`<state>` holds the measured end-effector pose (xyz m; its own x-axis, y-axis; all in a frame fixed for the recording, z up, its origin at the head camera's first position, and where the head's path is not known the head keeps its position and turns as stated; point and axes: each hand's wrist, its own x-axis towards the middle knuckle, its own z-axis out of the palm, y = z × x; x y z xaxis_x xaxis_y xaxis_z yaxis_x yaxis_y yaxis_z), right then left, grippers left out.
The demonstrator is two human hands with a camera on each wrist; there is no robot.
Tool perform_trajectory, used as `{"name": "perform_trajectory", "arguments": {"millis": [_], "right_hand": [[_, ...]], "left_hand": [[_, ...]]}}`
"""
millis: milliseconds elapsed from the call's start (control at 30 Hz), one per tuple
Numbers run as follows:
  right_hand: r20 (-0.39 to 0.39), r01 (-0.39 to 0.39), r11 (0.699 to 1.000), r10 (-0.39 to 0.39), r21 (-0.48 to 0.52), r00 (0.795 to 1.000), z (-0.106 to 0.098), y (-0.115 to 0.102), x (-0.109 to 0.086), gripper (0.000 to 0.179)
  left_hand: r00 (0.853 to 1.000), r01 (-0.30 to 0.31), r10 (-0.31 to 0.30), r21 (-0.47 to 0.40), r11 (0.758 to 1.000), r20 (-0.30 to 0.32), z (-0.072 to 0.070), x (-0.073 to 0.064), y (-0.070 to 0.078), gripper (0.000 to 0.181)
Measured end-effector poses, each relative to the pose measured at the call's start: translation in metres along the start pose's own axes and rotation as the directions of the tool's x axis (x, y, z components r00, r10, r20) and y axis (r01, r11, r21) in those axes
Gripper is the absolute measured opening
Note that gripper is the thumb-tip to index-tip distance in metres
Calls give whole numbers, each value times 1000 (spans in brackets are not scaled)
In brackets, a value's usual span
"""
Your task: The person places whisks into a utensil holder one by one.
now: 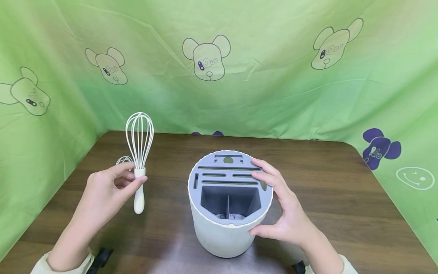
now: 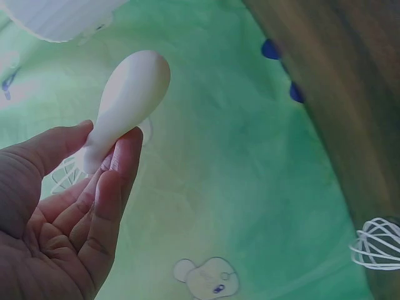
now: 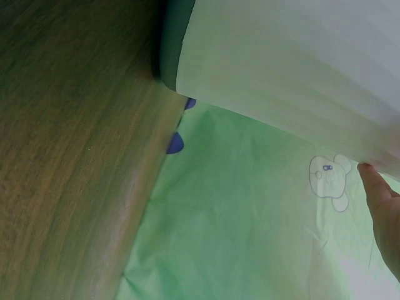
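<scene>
In the head view my left hand (image 1: 107, 190) pinches a white whisk (image 1: 139, 194) where its handle meets the wires. The whisk stands upright in the air, wire loops at the top. The left wrist view shows the handle's rounded end (image 2: 137, 84) beyond the thumb and fingers. At the middle of the table is a round white utensil holder (image 1: 222, 239) with a grey slotted lid (image 1: 198, 201). My right hand (image 1: 285, 213) grips its right side, fingertips over the lid's edge and thumb low on the rim. The right wrist view shows the holder's wall (image 3: 269, 69) and part of that hand.
A second whisk (image 1: 124, 160) lies behind my left hand, mostly hidden by it. The holder's lid has narrow slots and a large divided opening (image 1: 239, 198). Under everything is a dark wooden table (image 1: 325, 182), with a green printed cloth (image 1: 267, 95) around its back and sides.
</scene>
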<state>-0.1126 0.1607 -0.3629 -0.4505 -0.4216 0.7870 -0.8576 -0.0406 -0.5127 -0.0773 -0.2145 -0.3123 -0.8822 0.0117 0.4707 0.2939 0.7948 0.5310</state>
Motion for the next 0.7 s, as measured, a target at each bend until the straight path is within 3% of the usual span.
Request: {"name": "perform_trajectory", "arguments": {"millis": [300,467,700], "right_hand": [[0,-5,1000,5,-1,1000,0,1,0,98],[1,-7,1000,7,3,1000,0,2,-1,98],[-1,-3,1000,3,7,1000,0,1,-1,98]], "left_hand": [[999,-40,41,-35,999,16,-3,-1,16,29],[994,-112,111,-58,992,-13,-3,-5,26,27],[986,-160,155,-83,984,-59,-6,-8,39,31]]}}
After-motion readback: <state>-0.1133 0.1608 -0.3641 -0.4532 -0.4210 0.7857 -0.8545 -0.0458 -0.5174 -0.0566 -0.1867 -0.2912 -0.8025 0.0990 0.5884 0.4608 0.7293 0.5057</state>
